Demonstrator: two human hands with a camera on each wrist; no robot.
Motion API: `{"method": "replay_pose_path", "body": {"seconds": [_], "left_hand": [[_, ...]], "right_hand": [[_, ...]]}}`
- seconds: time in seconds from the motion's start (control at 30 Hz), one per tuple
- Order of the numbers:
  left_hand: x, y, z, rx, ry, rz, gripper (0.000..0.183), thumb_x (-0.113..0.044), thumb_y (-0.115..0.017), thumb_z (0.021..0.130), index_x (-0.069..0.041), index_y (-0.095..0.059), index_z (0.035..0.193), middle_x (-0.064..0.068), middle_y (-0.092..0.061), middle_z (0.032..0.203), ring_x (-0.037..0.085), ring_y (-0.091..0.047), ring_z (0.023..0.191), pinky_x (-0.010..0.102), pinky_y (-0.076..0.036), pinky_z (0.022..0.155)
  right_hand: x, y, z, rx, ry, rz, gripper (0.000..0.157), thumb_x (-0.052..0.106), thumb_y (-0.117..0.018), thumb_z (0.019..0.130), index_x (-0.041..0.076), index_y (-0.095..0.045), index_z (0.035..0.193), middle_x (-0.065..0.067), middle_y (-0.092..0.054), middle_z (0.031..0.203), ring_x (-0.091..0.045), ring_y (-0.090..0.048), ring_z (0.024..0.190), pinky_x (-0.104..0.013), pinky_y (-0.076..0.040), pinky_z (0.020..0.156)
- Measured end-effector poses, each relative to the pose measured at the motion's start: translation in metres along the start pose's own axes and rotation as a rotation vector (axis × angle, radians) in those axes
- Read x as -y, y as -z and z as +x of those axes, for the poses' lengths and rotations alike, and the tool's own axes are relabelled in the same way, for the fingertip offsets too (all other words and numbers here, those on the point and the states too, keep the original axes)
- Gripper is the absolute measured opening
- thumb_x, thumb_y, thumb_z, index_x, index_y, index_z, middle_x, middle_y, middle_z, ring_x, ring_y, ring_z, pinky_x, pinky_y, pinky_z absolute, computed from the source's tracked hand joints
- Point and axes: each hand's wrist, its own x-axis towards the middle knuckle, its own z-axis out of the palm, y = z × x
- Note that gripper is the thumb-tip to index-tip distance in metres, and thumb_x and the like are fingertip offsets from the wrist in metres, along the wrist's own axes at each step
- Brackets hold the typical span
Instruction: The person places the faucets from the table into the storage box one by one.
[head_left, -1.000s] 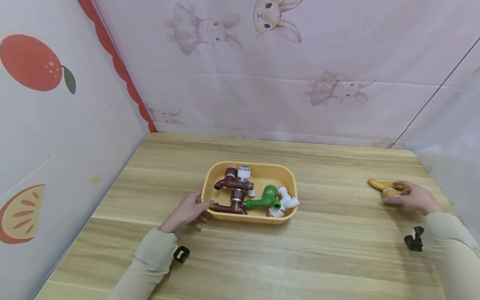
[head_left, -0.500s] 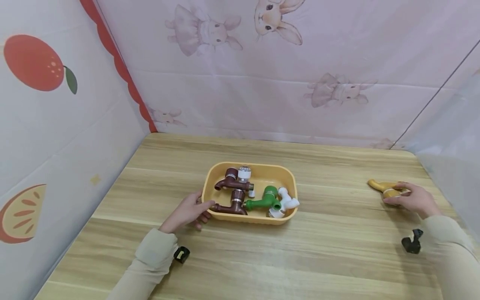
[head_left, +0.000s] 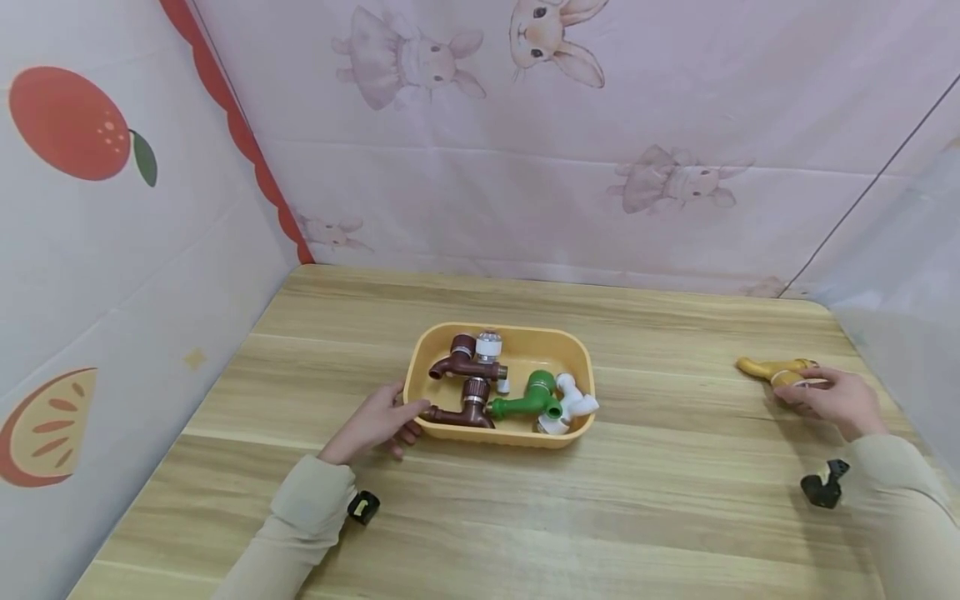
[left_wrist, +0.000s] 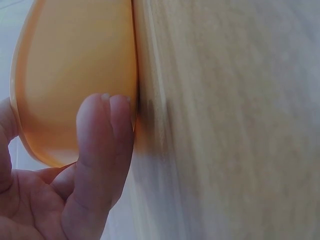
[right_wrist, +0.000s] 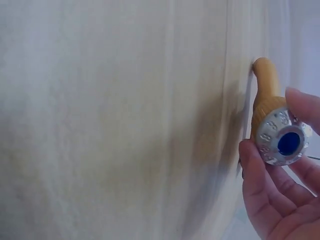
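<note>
A yellow plastic basin (head_left: 525, 440) stands mid-table. My left hand (head_left: 378, 423) holds its left end, thumb over the rim and fingers against the outer wall, as the left wrist view shows. At the far right lies a yellow tap (head_left: 761, 368), spout pointing left. My right hand (head_left: 836, 402) grips it by its round knob. In the right wrist view the knob's silver cap (right_wrist: 281, 140) with a blue centre sits between thumb and fingers. Inside the basin are two brown taps (head_left: 468, 367), a green tap (head_left: 528, 404), a white tap (head_left: 573, 406) and a white-and-silver valve (head_left: 488, 346).
The wooden table (head_left: 600, 525) meets a pink rabbit-print curtain (head_left: 480, 208) at the back. A white fruit-print curtain (head_left: 180, 292) borders the left side, and a pale sheet hangs on the right. Black camera mounts (head_left: 825, 483) sit by both wrists.
The right hand's fingers have shifted slightly right and down on the knob, and more of the tap's far end shows. The left hand and the basin stay put.
</note>
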Motion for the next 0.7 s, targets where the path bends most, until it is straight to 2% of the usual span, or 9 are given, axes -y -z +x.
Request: {"method": "replay_pose_path", "body": {"seconds": [0.17, 0.27, 0.4, 0.47, 0.53, 0.63, 0.7], "left_hand": [[0.0004, 0.0000, 0.0004, 0.004, 0.004, -0.007, 0.046, -0.021, -0.055, 0.091, 0.003, -0.041, 0.127, 0.016, -0.061, 0.073, 0.024, -0.059, 0.059, 0.035, -0.054, 0.044], [0.0015, 0.0001, 0.0011, 0.005, 0.005, -0.007, 0.046, -0.021, -0.055, 0.090, 0.002, -0.042, 0.127, 0.016, -0.061, 0.073, 0.024, -0.059, 0.059, 0.035, -0.054, 0.044], [0.0024, 0.0006, 0.0018, 0.008, -0.001, -0.003, 0.047, -0.022, -0.055, 0.091, 0.002, -0.041, 0.128, 0.016, -0.061, 0.074, 0.024, -0.059, 0.060, 0.035, -0.054, 0.044], [0.0019, 0.0010, 0.0013, 0.012, -0.001, -0.005, 0.046, -0.022, -0.055, 0.091, 0.002, -0.041, 0.128, 0.016, -0.061, 0.075, 0.024, -0.059, 0.060, 0.036, -0.054, 0.045], [0.0013, 0.0013, 0.0009, 0.017, 0.002, -0.005, 0.046, -0.023, -0.054, 0.091, 0.002, -0.041, 0.128, 0.016, -0.061, 0.075, 0.024, -0.059, 0.061, 0.036, -0.055, 0.045], [0.0007, 0.0018, 0.0006, 0.019, 0.012, -0.009, 0.046, -0.023, -0.055, 0.091, 0.001, -0.042, 0.127, 0.016, -0.061, 0.076, 0.024, -0.059, 0.061, 0.035, -0.055, 0.045], [0.0003, 0.0023, 0.0005, 0.021, 0.018, -0.010, 0.046, -0.024, -0.055, 0.091, 0.000, -0.041, 0.128, 0.016, -0.061, 0.076, 0.023, -0.059, 0.062, 0.035, -0.055, 0.045]], "right_hand": [[-0.0001, 0.0012, -0.0023, -0.023, 0.003, 0.179, 0.067, 0.018, -0.067, 0.083, -0.022, -0.032, 0.123, 0.014, -0.059, 0.070, -0.005, -0.062, 0.058, -0.024, -0.056, 0.056], [0.0011, 0.0019, -0.0029, -0.040, 0.000, 0.231, 0.064, 0.017, -0.066, 0.084, -0.023, -0.032, 0.121, 0.016, -0.058, 0.066, -0.006, -0.062, 0.057, -0.024, -0.056, 0.055], [0.0023, 0.0028, -0.0032, -0.054, -0.012, 0.245, 0.065, 0.020, -0.066, 0.084, -0.021, -0.033, 0.122, 0.019, -0.056, 0.068, -0.006, -0.063, 0.059, -0.024, -0.056, 0.057], [0.0032, 0.0036, -0.0039, -0.062, -0.022, 0.260, 0.060, 0.021, -0.068, 0.083, -0.016, -0.038, 0.119, 0.020, -0.055, 0.068, -0.006, -0.063, 0.060, -0.024, -0.056, 0.057], [0.0041, 0.0044, -0.0052, -0.077, -0.032, 0.301, 0.047, 0.020, -0.069, 0.081, -0.006, -0.046, 0.112, 0.019, -0.056, 0.068, -0.006, -0.063, 0.059, -0.023, -0.056, 0.057], [0.0057, 0.0049, -0.0078, -0.097, -0.046, 0.415, 0.030, 0.015, -0.071, 0.079, 0.009, -0.050, 0.099, 0.018, -0.058, 0.068, -0.006, -0.063, 0.058, -0.021, -0.055, 0.056], [0.0069, 0.0047, -0.0098, -0.108, -0.055, 0.506, 0.029, 0.011, -0.072, 0.078, 0.012, -0.049, 0.095, 0.016, -0.060, 0.068, -0.006, -0.064, 0.058, -0.020, -0.055, 0.056]]}}
